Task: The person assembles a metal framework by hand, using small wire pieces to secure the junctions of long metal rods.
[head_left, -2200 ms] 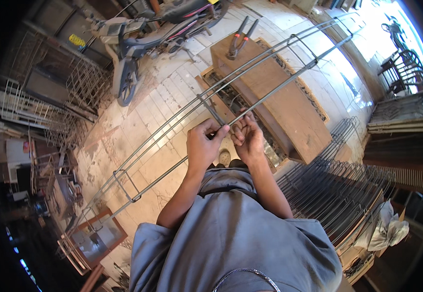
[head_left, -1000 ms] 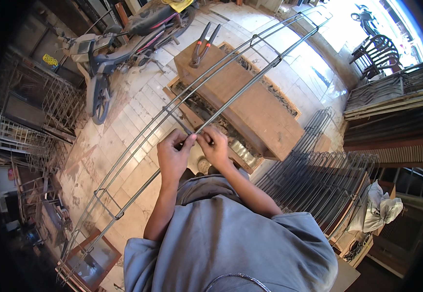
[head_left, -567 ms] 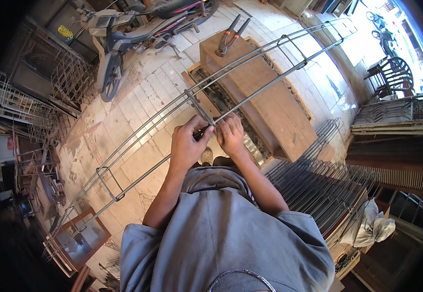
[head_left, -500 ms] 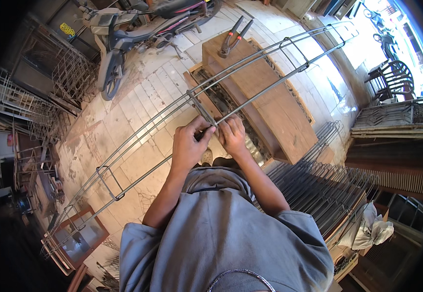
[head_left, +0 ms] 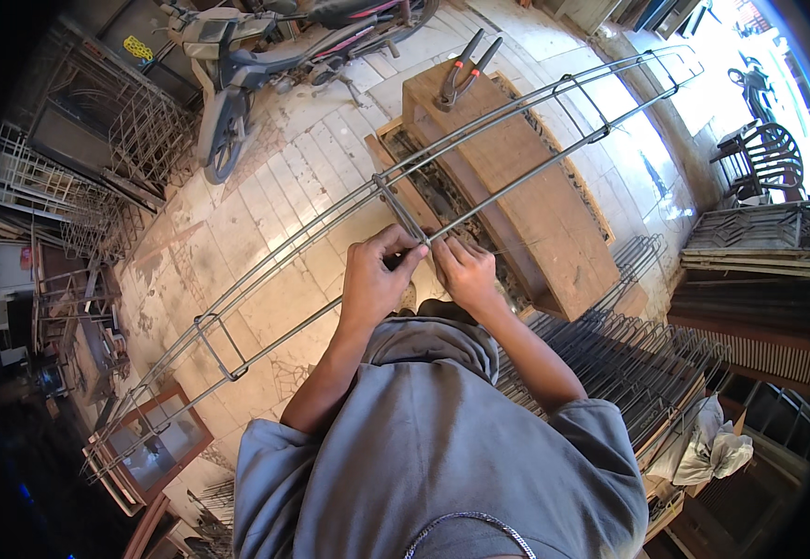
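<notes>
A long, narrow rebar cage (head_left: 302, 245) made of steel rods and bent stirrups runs diagonally across in front of me, from the lower left to the upper right. At its middle, my left hand (head_left: 375, 278) pinches the near rod where a stirrup (head_left: 402, 211) meets it. Close beside it on the same joint is my right hand (head_left: 467, 272), its fingers curled and pressed together. Whatever lies in the right fingertips is too small to make out. Red-and-black handled pincers (head_left: 461, 76) lie on a wooden bench (head_left: 517, 177) beyond the cage.
Several bent black stirrups (head_left: 600, 359) are stacked at my right, near a crumpled whitish bag (head_left: 714, 447). A motorcycle (head_left: 265, 70) stands at the far left on the tiled floor (head_left: 274, 177). A dark chair (head_left: 763, 158) and metal grilles (head_left: 759, 238) are at the right.
The whole view has shifted slightly, with cage and bench now farther right in the picture. My right hand has turned a little at the joint; the left keeps its pinch.
</notes>
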Demonstrator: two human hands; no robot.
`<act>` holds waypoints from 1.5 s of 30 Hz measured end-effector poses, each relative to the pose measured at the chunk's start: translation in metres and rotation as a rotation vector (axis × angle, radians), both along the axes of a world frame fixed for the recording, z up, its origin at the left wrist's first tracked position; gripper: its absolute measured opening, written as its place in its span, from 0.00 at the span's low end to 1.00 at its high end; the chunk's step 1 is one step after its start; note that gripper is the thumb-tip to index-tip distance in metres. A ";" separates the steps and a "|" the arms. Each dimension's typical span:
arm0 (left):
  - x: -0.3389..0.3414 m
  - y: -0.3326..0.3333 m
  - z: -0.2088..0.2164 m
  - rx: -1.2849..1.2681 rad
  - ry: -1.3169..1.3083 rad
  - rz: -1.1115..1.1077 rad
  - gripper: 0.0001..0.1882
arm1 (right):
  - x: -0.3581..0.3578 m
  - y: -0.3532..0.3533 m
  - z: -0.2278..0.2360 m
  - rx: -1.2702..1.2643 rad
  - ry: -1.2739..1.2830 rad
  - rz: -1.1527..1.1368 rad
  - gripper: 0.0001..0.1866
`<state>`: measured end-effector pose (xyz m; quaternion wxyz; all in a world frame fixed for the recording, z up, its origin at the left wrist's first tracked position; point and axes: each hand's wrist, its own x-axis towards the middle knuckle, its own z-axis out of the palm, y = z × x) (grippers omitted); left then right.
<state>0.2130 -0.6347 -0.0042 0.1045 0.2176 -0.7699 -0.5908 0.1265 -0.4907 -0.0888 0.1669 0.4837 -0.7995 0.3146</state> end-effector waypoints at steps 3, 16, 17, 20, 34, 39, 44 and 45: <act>0.000 -0.002 -0.008 0.026 0.066 0.007 0.07 | 0.012 0.012 0.015 0.156 -0.211 -0.008 0.19; 0.006 -0.005 -0.001 -0.214 0.069 -0.062 0.07 | 0.009 0.009 0.142 0.470 0.034 0.006 0.09; 0.006 -0.004 -0.001 -0.213 0.092 -0.058 0.07 | 0.004 0.007 0.145 0.489 0.122 0.034 0.11; 0.008 -0.004 0.001 -0.231 0.135 -0.062 0.08 | -0.013 -0.011 0.159 0.641 0.283 0.208 0.13; 0.008 -0.014 -0.012 -0.025 0.283 -0.039 0.13 | -0.015 -0.097 0.219 0.684 0.643 0.689 0.06; 0.011 -0.018 -0.005 -0.114 0.205 -0.024 0.16 | -0.010 -0.062 0.240 0.103 0.483 0.503 0.10; 0.007 -0.017 0.000 -0.015 0.135 -0.023 0.17 | -0.016 -0.019 0.159 0.151 -0.290 0.239 0.12; 0.005 -0.018 0.002 0.019 0.117 -0.041 0.17 | -0.015 -0.015 0.145 0.158 -0.328 0.241 0.11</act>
